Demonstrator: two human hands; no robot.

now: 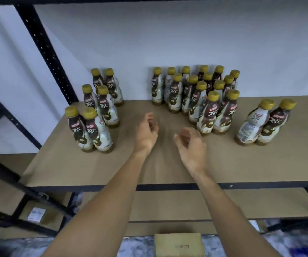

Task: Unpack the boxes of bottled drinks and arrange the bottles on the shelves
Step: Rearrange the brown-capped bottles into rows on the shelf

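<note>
Both hands are over the bare middle of the tan shelf board (168, 167), holding nothing. The left hand (146, 132) and the right hand (192, 143) each have loosely curled fingers, with the palms turned toward each other and a gap between them.

Three groups of gold-capped "78°C" coffee bottles stand upright around the hands:
- At ten o'clock, six bottles (97, 115) stand in pairs, running back toward the wall (168, 43).
- At one o'clock, the large cluster (195, 93) is packed tightly. Its nearest bottles are just beside the right hand's fingertips.
- At three o'clock, a lone pair (264, 123) leans slightly, well apart from the cluster.

A black perforated upright (45, 51) rises at eleven o'clock. At six o'clock, a lower shelf (223, 203) shows below the board's dark front edge. A cardboard box (178, 244) sits between the forearms.
</note>
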